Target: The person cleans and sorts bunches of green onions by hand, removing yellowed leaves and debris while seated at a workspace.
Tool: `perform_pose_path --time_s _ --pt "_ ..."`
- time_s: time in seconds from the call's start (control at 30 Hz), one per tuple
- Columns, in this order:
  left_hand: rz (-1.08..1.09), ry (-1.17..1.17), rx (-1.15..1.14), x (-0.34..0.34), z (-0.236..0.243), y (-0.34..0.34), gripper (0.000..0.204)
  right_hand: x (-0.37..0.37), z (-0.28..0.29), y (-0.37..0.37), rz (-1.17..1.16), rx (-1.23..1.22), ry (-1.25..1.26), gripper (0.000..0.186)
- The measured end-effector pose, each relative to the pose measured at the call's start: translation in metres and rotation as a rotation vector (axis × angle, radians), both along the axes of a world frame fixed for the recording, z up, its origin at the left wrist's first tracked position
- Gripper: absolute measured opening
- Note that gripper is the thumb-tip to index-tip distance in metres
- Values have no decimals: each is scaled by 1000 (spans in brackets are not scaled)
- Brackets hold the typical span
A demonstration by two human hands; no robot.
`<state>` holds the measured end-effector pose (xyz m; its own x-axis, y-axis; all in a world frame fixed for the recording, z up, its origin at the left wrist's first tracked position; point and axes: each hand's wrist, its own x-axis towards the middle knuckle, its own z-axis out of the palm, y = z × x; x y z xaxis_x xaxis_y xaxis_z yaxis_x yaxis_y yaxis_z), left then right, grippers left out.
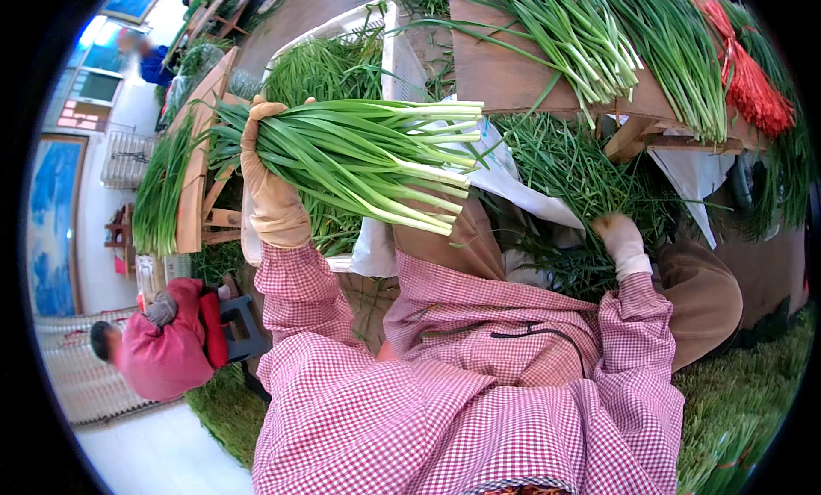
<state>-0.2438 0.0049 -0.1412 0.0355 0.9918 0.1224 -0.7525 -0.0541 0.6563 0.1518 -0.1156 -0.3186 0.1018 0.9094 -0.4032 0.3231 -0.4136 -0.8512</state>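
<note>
My left hand (265, 166), in a tan glove, is closed around the leafy end of a bunch of garlic chives (368, 149). The bunch lies sideways in the air, its pale cut stems pointing right. Below and behind it stands a white plastic crate (402, 59) full of loose green leaves (329, 67). My right hand (620, 237), gloved too, is low on the right at the edge of a heap of loose chive leaves (590, 170). Its fingers are smeared by motion, so whether they grip anything cannot be made out. White sheeting (522, 183) lies beside that heap.
On a wooden table (487, 67) ahead lie sorted chive bunches (564, 42) and a hank of red ties (753, 76). More chives hang over a wooden bench (198, 153) at left. A person in red (167, 341) sits on a stool at far left. Greens cover the right floor.
</note>
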Motion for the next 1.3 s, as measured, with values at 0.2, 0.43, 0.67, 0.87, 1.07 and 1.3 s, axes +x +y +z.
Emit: perform_pose_path --time_s 0.2,0.43,0.67,0.87,1.07,1.3 --pt "7 132 140 3 -7 -5 17 -53 71 25 70 265 342 47" --pt "32 20 1 40 -2 -13 17 -109 119 57 157 229 1090 40" --pt "-3 8 22 53 -3 -20 21 -116 122 51 147 252 1114 33" --pt "-52 -57 38 50 -6 -15 16 -116 116 49 134 245 1148 31" --pt "71 346 362 -5 -21 -7 22 -79 105 29 19 345 925 41" --pt "206 380 441 -29 -22 -3 25 21 -46 -11 -193 38 -484 32"
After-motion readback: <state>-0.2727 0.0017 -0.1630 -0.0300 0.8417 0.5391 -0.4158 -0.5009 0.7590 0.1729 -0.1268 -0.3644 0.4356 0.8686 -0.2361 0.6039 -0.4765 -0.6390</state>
